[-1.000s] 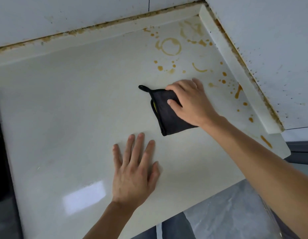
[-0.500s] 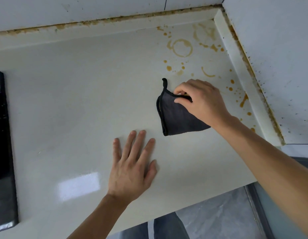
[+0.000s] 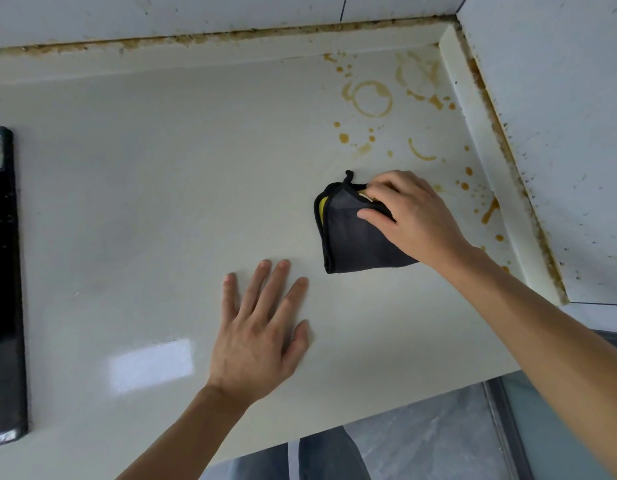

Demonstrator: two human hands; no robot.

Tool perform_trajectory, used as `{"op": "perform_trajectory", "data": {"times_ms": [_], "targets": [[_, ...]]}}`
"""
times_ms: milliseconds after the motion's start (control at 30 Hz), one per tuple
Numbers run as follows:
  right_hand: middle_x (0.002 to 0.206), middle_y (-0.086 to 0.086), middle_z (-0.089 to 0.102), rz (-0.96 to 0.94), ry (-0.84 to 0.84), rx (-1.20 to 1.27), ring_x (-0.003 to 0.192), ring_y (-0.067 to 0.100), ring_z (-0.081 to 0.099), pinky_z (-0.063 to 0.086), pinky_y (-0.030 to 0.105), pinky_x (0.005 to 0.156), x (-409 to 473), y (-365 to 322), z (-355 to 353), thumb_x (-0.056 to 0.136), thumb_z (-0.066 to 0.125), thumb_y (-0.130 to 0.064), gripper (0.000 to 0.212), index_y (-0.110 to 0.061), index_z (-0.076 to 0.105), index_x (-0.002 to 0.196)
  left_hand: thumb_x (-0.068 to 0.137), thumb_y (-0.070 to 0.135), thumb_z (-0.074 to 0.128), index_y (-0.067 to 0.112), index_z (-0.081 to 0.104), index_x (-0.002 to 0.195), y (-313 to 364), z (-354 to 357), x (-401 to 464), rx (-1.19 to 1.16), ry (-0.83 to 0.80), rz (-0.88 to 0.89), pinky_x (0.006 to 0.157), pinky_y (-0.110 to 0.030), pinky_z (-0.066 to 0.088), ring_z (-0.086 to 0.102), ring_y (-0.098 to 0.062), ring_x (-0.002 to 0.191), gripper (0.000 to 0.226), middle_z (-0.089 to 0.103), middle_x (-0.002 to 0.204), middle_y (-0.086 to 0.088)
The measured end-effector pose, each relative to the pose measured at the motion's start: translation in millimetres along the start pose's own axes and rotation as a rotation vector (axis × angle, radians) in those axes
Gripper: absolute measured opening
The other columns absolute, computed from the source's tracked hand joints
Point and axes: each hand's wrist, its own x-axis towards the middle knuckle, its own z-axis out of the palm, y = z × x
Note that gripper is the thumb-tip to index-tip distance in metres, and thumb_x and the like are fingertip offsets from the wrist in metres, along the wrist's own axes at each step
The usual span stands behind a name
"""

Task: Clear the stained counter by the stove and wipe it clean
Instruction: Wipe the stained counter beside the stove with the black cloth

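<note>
Head view shows wiping under way: the right hand (image 3: 414,220) pinches a folded dark cloth (image 3: 355,244) on the table (image 3: 161,202), left hand (image 3: 258,337) flat with fingers spread; next, I reckon, push toward the brown stains (image 3: 373,98) in the corner

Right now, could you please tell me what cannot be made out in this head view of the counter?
- Stove: only a black strip shows; the left edge cuts off the rest.
- Cloth: its right part lies under the right hand, whose fingers pinch its top edge; the yellow inside barely shows.
- Stains: whether more lie beneath cloth or right hand cannot be told.
- Counter under the flat left hand: hidden.
</note>
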Motion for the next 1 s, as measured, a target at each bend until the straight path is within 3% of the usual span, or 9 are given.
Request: {"op": "perform_trajectory", "data": {"times_ms": [133,233,367,433,567,733,800,900,1000], "targets": [[0.100,0.003,0.069,0.003,0.026,-0.025,0.111,0.029,0.062,0.047,0.041,0.098,6.6,1.6,-5.2,0.096,0.071,-0.033,0.023,-0.012,0.072,0.105,0.105,0.050,0.048,0.021,0.050,0.158,-0.8,1.8,-0.7,-0.009,0.019,0.005,0.130,-0.067,0.011,0.023,-0.033,0.164,0.060,0.033,0.174,-0.008],[0.088,-0.001,0.065,0.016,0.014,0.000,0.089,0.027,0.063,0.047,0.035,0.078,9.0,-0.5,-13.2,0.095,0.071,-0.036,0.022,-0.015,0.068,0.101,0.105,0.050,0.048,0.021,0.051,0.157,-0.8,1.8,-0.1,-0.011,0.019,0.001,0.129,-0.068,0.012,0.025,-0.033,0.164,0.059,0.033,0.174,-0.008],[0.099,-0.009,0.051,-0.008,-0.133,0.067,0.074,0.013,0.052,0.043,0.029,0.067,10.6,-1.2,-22.3,0.092,0.068,-0.049,0.028,-0.022,0.066,0.099,0.104,0.049,0.050,0.022,0.051,0.157,-0.6,1.9,0.0,-0.012,0.018,0.000,0.129,-0.068,0.013,0.025,-0.033,0.163,0.059,0.033,0.173,-0.008],[0.107,-0.011,0.050,0.017,-0.225,0.097,0.075,0.014,0.054,0.045,0.031,0.070,13.7,-0.4,-22.8,0.093,0.065,-0.054,0.031,-0.024,0.062,0.101,0.105,0.049,0.049,0.021,0.051,0.157,-0.5,2.3,-0.1,-0.015,0.022,-0.004,0.129,-0.069,0.013,0.025,-0.033,0.163,0.059,0.034,0.173,-0.008],[0.090,-0.017,0.054,0.089,-0.270,0.006,0.083,0.017,0.057,0.037,0.033,0.067,21.2,-1.3,-18.4,0.093,0.061,-0.061,0.038,-0.026,0.049,0.100,0.104,0.048,0.049,0.021,0.052,0.156,0.0,2.8,0.0,-0.024,0.030,-0.006,0.128,-0.069,0.015,0.027,-0.034,0.163,0.058,0.035,0.173,-0.008],[0.111,-0.009,0.066,0.158,-0.362,0.035,0.096,0.023,0.064,0.040,0.035,0.073,36.2,-16.7,-14.1,0.088,0.068,-0.062,0.054,-0.024,0.049,0.120,0.105,0.049,0.049,0.022,0.050,0.156,-0.9,5.0,-0.4,-0.026,0.039,-0.004,0.129,-0.068,0.014,0.026,-0.033,0.163,0.058,0.034,0.173,-0.008],[0.094,-0.012,0.062,0.235,-0.401,0.094,0.082,0.018,0.058,0.037,0.035,0.068,38.8,-20.1,-13.7,0.088,0.067,-0.064,0.047,-0.024,0.052,0.108,0.105,0.049,0.048,0.022,0.051,0.156,-1.2,5.4,-0.6,-0.024,0.036,-0.005,0.129,-0.068,0.014,0.026,-0.033,0.163,0.058,0.034,0.173,-0.007],[0.066,-0.006,0.047,0.207,-0.412,0.122,0.063,0.018,0.045,0.029,0.035,0.057,37.3,-25.1,-20.3,0.096,0.060,-0.058,0.051,-0.018,0.037,0.072,0.105,0.049,0.048,0.022,0.051,0.156,-0.8,4.6,-0.4,-0.021,0.029,-0.008,0.129,-0.068,0.013,0.026,-0.033,0.163,0.058,0.034,0.173,-0.007],[0.064,-0.004,0.043,0.115,-0.429,0.132,0.059,0.017,0.042,0.030,0.037,0.057,33.7,-32.1,-32.4,0.098,0.059,-0.050,0.051,-0.019,0.030,0.071,0.106,0.050,0.045,0.022,0.050,0.156,-0.7,3.3,-0.1,-0.016,0.019,-0.004,0.130,-0.068,0.012,0.025,-0.033,0.163,0.058,0.034,0.173,-0.008]]}}
